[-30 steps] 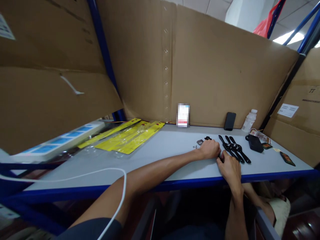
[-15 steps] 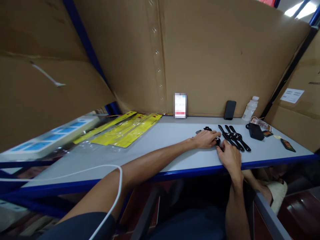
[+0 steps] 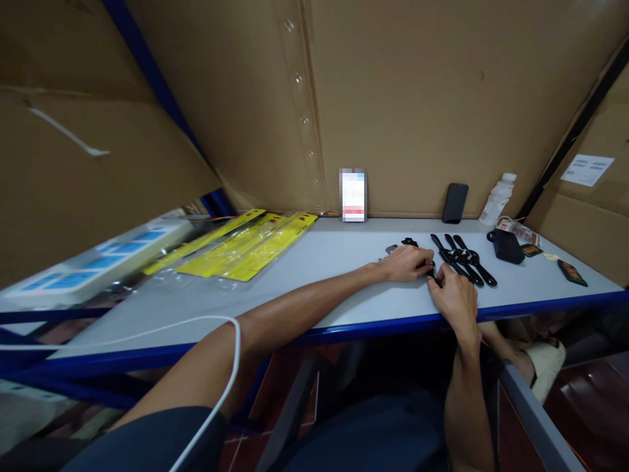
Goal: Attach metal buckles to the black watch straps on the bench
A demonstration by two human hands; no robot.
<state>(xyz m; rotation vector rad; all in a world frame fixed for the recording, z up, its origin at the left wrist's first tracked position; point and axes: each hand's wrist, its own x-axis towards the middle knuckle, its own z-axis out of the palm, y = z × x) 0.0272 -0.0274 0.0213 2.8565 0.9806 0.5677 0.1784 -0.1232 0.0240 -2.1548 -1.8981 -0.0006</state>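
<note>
Item, one small black part [image 3: 431,269]: right of centre in the frame, between our two hands and mostly covered by the fingers; its full shape we cannot tell.
Left hand [image 3: 405,264]: narrow, fingers bent down onto the part from its left side.
Right hand [image 3: 455,295]: narrow, thumb and fingers pinched on the same part from the lower right.
Three black two-handled tools [image 3: 464,259]: side by side, slanting, just beyond the right hand.
One black piece [image 3: 409,242] and one grey plate [image 3: 391,249]: just above the left hand in the frame.
Worktop [image 3: 339,242]: its blue front edge [image 3: 363,332] runs below both hands, near the right one, whose wrist overhangs it. Cardboard panel [image 3: 417,98] bounds the back. We note open surface between the left hand and the yellow packages [image 3: 250,246] at centre left, and a shallower strip behind the tools, before the dark phone [image 3: 455,203] and bottle [image 3: 497,198]. Black case [image 3: 508,246]: right of the tools, limiting room there.
</note>
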